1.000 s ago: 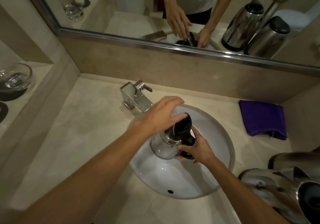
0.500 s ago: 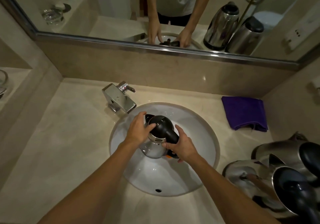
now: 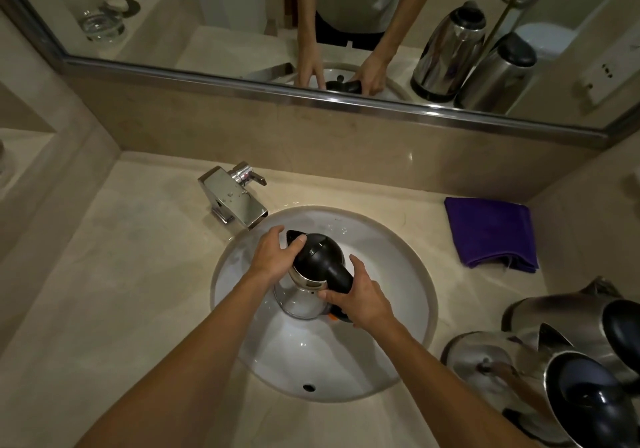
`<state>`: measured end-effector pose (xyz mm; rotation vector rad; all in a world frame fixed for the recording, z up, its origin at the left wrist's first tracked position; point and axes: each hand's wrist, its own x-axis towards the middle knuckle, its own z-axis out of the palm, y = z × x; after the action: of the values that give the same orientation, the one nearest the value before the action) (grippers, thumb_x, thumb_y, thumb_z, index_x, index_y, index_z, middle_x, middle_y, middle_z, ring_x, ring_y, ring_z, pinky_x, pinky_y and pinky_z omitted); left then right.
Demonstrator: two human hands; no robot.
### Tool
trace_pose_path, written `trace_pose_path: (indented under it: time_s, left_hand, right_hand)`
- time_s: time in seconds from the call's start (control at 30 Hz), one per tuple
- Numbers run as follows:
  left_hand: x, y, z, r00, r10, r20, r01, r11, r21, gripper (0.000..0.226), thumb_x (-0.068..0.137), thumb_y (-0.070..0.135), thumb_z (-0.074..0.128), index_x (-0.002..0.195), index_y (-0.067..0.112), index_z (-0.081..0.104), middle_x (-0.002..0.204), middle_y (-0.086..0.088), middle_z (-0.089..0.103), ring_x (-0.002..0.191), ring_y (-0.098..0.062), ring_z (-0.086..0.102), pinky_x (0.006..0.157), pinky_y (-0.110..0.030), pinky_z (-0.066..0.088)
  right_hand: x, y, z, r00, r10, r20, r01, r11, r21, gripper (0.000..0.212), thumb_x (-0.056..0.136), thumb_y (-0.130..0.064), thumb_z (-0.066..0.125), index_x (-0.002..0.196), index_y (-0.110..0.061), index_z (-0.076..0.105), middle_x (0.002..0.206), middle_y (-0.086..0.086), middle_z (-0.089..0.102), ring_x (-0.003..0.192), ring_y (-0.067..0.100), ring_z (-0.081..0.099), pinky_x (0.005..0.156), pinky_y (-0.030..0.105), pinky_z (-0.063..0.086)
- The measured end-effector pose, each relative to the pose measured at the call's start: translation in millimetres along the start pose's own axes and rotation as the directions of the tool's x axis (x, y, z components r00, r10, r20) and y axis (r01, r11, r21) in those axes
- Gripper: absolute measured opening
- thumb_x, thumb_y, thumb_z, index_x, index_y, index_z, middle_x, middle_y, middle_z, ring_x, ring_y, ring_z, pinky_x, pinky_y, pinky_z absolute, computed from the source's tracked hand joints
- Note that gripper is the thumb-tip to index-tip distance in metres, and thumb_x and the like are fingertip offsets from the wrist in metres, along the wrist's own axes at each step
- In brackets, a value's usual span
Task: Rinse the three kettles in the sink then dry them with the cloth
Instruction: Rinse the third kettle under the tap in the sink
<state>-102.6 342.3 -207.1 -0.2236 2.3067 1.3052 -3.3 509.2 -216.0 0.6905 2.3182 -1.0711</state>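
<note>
Holding: black-lidded stainless-steel kettle (image 3: 317, 267) stands upright in the round white sink (image 3: 398, 274), just past the chrome tap (image 3: 235, 198)
Right hand (image 3: 363, 300): fingers wrapped round the black handle
Left hand (image 3: 273, 257): fingers curled at the spout side; thumb on the lid
Change: lid stood tipped up a second ago; now down flush; no water visible from tap
Meaning: probably this kettle's rinse is ending; folded purple cloth (image 3: 491, 232) untouched on beige worktop (image 3: 121, 274); second steel kettle (image 3: 561, 312) and third steel kettle (image 3: 585, 402) wait at right
</note>
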Motion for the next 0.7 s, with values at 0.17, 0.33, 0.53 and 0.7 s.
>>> trace_pose_path:
  time_s: [0.17,0.33,0.53,0.7]
  left_hand:
    - [3,-8,3,0.999,-0.031,-0.012,0.03,0.999,-0.04,0.064,0.091,0.041,0.067,0.145,0.016,0.043,0.151,-0.008,0.038,0.138,-0.025,0.039,0.11,-0.037,0.035]
    - [3,-5,5,1.0,-0.014,-0.002,0.014,0.997,-0.081,0.056,0.093,0.035,0.066,0.143,0.017,0.049,0.149,-0.007,0.044,0.137,-0.025,0.04,0.109,-0.035,0.034]
    - [3,-4,5,0.999,-0.02,0.035,0.024,0.991,-0.134,0.055,0.094,0.034,0.065,0.144,0.022,0.047,0.149,-0.004,0.043,0.137,-0.024,0.038,0.102,-0.03,0.033]
    - [7,-14,1,0.998,0.009,0.067,0.004,0.98,-0.197,0.051,0.089,0.04,0.07,0.136,0.028,0.054,0.139,0.001,0.05,0.128,-0.017,0.046,0.097,-0.027,0.038]
  right_hand:
    - [4,4,2,1.0,-0.017,-0.013,0.017,1.0,0.003,0.109,0.077,-0.062,0.079,0.158,-0.038,0.011,0.126,0.0,0.06,0.102,0.024,0.068,0.083,0.048,0.061]
    - [7,3,-1,1.0,0.005,0.004,-0.005,0.998,-0.066,0.106,0.083,-0.059,0.075,0.16,-0.032,0.008,0.137,0.004,0.059,0.116,0.027,0.062,0.083,0.034,0.047]
    - [9,4,2,0.999,0.01,-0.03,-0.011,1.0,-0.027,0.112,0.079,-0.06,0.078,0.16,-0.033,0.005,0.133,0.007,0.062,0.114,0.029,0.064,0.085,0.035,0.05]
    - [7,10,18,0.991,-0.021,-0.13,0.067,0.93,0.362,0.111,0.07,-0.03,0.094,0.153,-0.045,0.022,0.115,0.001,0.066,0.093,0.021,0.071,0.081,0.045,0.063]
